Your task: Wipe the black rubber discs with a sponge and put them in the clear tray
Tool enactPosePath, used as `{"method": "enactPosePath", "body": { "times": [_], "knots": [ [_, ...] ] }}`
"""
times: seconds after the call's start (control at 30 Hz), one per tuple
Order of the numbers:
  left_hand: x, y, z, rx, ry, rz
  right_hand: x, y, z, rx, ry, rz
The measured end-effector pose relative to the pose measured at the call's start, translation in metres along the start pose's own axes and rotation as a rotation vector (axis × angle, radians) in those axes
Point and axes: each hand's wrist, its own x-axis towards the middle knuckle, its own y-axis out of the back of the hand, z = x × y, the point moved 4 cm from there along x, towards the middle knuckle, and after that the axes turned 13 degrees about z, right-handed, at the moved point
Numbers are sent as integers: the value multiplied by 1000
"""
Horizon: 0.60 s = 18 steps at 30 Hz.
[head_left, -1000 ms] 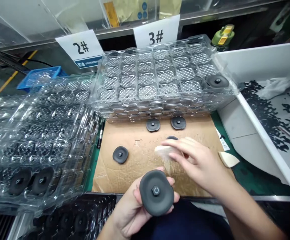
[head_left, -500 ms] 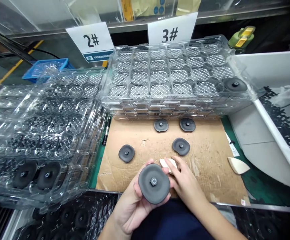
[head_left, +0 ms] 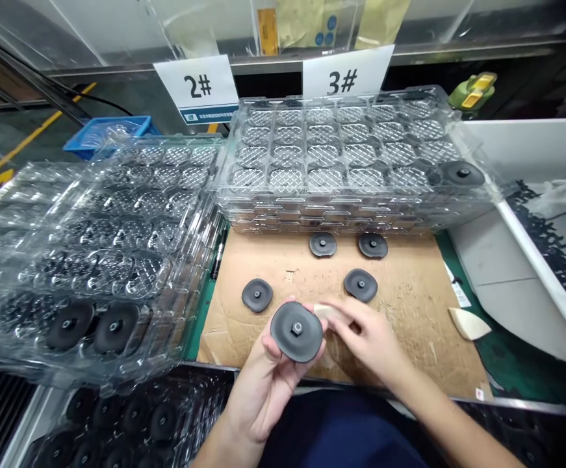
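Observation:
My left hand [head_left: 268, 383] holds a round black rubber disc [head_left: 296, 331] with a metal nut at its centre, facing up, just above the near edge of a cardboard sheet [head_left: 409, 312]. My right hand [head_left: 368, 338] pinches a small cream-white wedge [head_left: 325, 311] whose tip touches the disc's right edge. Several more black discs lie loose on the cardboard: one at the left [head_left: 257, 294], one in the middle [head_left: 360, 285], two by the far edge [head_left: 322, 244] [head_left: 373, 245].
A stack of clear plastic trays [head_left: 341, 140] stands behind the cardboard with one disc [head_left: 462, 173] in a right pocket. More clear trays [head_left: 102, 240] at the left hold discs. A second white wedge [head_left: 468, 323] lies right. A white bin [head_left: 526, 214] holds black scraps.
My right hand came back toward me with the white wedge and brought it against the disc's right edge. My left hand raised the disc a little; the view shifted.

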Motion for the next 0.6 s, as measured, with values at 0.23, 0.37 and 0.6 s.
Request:
{"method": "enactPosePath", "body": {
  "times": [0.23,0.37,0.6],
  "knots": [
    [-2,-9,-2,201,-218,85,6,26,-93,133,337,8],
    [-5,-15,-1,217,-310,90,12,24,-98,86,356,20],
    [-12,-16,4,239,-307,2,-1,29,-100,188,441,117]
  ]
}}
